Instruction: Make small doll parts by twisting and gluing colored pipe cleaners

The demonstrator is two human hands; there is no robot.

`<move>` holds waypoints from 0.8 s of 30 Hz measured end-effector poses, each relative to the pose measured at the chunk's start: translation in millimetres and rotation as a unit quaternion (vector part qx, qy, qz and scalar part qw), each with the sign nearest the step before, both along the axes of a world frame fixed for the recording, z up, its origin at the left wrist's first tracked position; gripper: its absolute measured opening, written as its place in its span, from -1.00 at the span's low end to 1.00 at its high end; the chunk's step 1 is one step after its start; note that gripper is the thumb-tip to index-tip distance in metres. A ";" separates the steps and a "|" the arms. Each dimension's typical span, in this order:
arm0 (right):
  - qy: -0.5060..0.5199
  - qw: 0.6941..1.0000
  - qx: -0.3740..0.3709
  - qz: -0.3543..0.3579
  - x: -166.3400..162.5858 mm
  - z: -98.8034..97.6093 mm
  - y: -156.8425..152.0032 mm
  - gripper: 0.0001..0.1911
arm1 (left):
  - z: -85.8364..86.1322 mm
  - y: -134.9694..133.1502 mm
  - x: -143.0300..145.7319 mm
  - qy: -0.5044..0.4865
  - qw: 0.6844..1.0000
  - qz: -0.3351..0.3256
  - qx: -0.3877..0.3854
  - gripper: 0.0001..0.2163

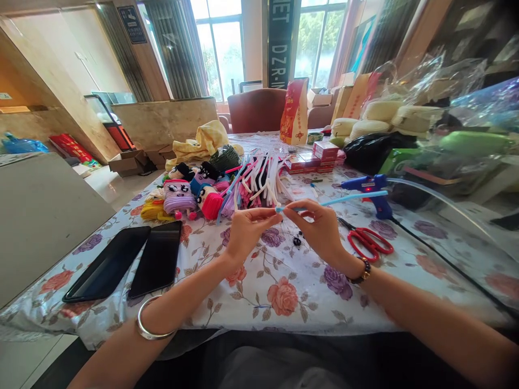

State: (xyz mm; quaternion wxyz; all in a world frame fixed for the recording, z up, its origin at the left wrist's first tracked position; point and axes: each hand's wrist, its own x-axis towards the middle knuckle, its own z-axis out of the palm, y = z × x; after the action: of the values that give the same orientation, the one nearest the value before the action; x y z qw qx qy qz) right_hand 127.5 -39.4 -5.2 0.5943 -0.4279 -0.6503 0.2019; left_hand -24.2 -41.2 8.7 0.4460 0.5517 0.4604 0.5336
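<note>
A light-blue pipe cleaner (pixel 357 195) stretches to the right from between my two hands, above the flowered tablecloth. My left hand (pixel 252 229) pinches its small curled end between thumb and fingers. Close beside it, my right hand (pixel 318 227) closes on the same pipe cleaner, its long tail passing behind the fingers. Red-handled scissors (pixel 370 243) lie to the right of my right wrist. Behind them stands a blue glue gun (pixel 371 189) with a red light and a clear glue stick in its back. Small black beads (pixel 297 241) rest below my right hand.
A bundle of coloured pipe cleaners (pixel 263 181) lies beyond my hands, beside several fuzzy dolls (pixel 179 198). Two dark phones (pixel 156 259) are at the left. Red-and-white boxes (pixel 324 154), a paper bag (pixel 294 113) and plastic-wrapped rolls (pixel 379 116) stand at the back. The glue gun's black cord (pixel 446 259) runs right.
</note>
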 end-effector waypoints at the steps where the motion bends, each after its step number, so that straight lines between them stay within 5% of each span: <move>1: -0.003 1.000 0.003 0.001 -0.1 -0.2 -0.3 -0.90 | 0.0 -1.0 0.4 0.013 1.000 0.008 0.010 -0.75; 17: -0.016 1.000 0.014 0.023 0.2 -1.3 -0.2 -0.90 | 1.4 -5.2 0.3 0.186 0.962 0.065 0.188 -0.88; 24: 0.019 0.999 -0.016 0.039 0.8 0.5 1.6 -0.88 | 4.6 -3.5 -0.2 0.126 0.986 -0.023 0.110 -0.84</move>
State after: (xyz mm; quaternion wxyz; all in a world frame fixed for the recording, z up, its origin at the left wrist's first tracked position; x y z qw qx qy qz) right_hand 128.3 -37.8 -4.7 0.5914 -0.4078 -0.6517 0.2433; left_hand -24.4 -44.7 13.3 0.3331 0.6708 0.4383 0.4969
